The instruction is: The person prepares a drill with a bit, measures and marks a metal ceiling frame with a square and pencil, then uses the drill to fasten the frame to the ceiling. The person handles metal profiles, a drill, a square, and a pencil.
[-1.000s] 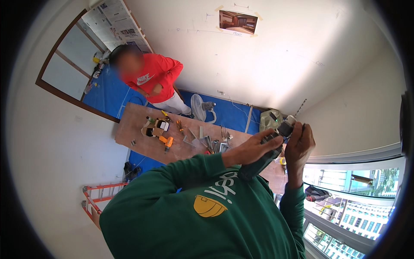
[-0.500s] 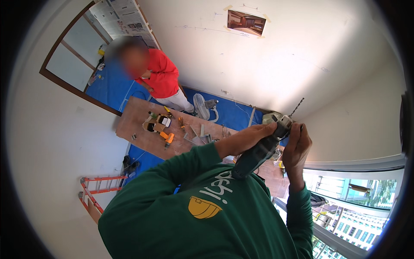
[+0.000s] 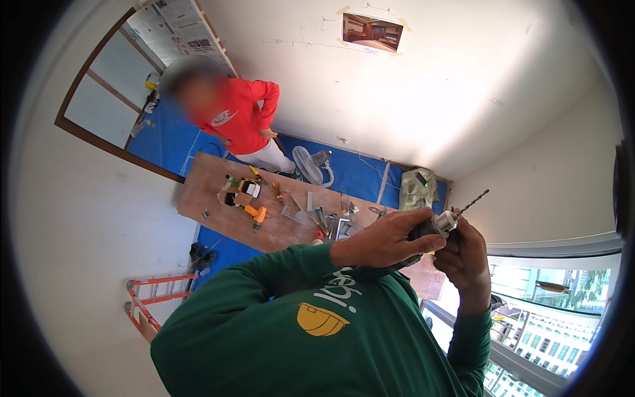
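A power drill with a dark body is held in front of my chest, its silver chuck (image 3: 447,221) pointing up and to the right. A long twist drill bit (image 3: 473,202) sticks out of the chuck. My left hand (image 3: 390,239) is closed around the front of the drill, thumb and fingers just behind the chuck. Most of the drill body is hidden under that hand and forearm. My right hand (image 3: 468,259) is curled close beside the chuck, its fingers bent together. Whatever those fingers pinch is hidden.
Beyond my arms stands a wooden worktable (image 3: 218,175) with an orange cordless drill (image 3: 256,214), an open cardboard box (image 3: 228,196) and metal brackets. Behind it are a person in red (image 3: 245,119), a fan (image 3: 307,164) and a bag (image 3: 418,190). An orange ladder (image 3: 159,291) stands left, windows right.
The drill has turned and dropped lower, its bit now leaning further right. My left hand has shifted forward over it, and my right hand has moved down. The person in red has lowered an arm.
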Action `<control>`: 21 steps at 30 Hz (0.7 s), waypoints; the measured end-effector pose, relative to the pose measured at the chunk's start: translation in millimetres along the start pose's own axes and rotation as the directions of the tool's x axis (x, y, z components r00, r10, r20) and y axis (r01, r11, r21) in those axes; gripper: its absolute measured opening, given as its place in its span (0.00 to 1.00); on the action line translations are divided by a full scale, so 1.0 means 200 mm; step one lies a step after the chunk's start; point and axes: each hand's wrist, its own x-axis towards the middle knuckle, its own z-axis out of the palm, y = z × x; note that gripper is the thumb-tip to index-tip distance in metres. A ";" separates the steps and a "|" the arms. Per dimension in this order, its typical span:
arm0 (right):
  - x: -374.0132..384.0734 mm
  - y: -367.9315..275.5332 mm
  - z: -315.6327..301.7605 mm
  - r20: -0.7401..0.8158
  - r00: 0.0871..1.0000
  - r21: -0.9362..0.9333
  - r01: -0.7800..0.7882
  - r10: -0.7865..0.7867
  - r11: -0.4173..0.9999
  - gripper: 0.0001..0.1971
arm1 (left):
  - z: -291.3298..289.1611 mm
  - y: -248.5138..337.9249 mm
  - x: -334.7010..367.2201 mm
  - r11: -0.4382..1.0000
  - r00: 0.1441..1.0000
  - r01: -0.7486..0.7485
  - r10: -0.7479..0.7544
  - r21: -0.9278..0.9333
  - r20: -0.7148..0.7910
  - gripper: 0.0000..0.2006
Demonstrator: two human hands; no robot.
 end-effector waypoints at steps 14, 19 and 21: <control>0.06 0.20 0.00 -0.233 0.663 -0.249 0.667 -0.712 0.702 0.17 | -0.01 -0.12 -0.03 0.938 0.991 0.038 -0.079 -0.345 -0.105 0.26; 0.08 0.13 -0.16 0.107 0.657 -0.641 0.619 -0.746 0.454 0.10 | -0.01 -0.14 -0.07 0.859 0.986 0.079 -0.142 -0.506 -0.088 0.22; 0.08 0.10 -0.18 0.024 0.751 -0.555 0.559 -0.660 0.616 0.10 | -0.01 -0.15 -0.06 0.905 0.989 0.061 -0.112 -0.422 -0.096 0.20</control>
